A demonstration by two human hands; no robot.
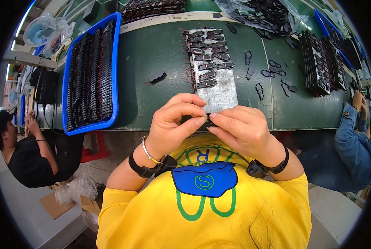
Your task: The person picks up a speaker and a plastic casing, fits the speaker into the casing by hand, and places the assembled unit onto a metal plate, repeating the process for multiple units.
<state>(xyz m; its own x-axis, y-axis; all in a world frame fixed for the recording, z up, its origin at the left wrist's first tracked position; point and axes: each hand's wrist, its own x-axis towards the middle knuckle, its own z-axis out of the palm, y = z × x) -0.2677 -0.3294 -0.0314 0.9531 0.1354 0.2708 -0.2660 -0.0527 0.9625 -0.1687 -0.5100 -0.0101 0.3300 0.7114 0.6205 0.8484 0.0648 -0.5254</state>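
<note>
My left hand [178,118] and my right hand [240,124] meet at the table's near edge. Between their fingertips they pinch a small black part [209,119], mostly hidden by the fingers. Just beyond them lies a grey metal plate [218,93]. Rows of small black speaker-like parts [206,65] with thin red wires cover its far portion, while its near end is bare. Flat black cut-out pieces [259,91] lie scattered to the right of the plate. One dark piece with a red wire [157,76] rests alone to the left.
A blue tray [116,74] packed with rows of black parts stands at the left. Stacked black parts [316,66] are at the right. A plastic bag of black pieces [272,16] lies at the back. Other people sit on the left [32,153] and right [351,141].
</note>
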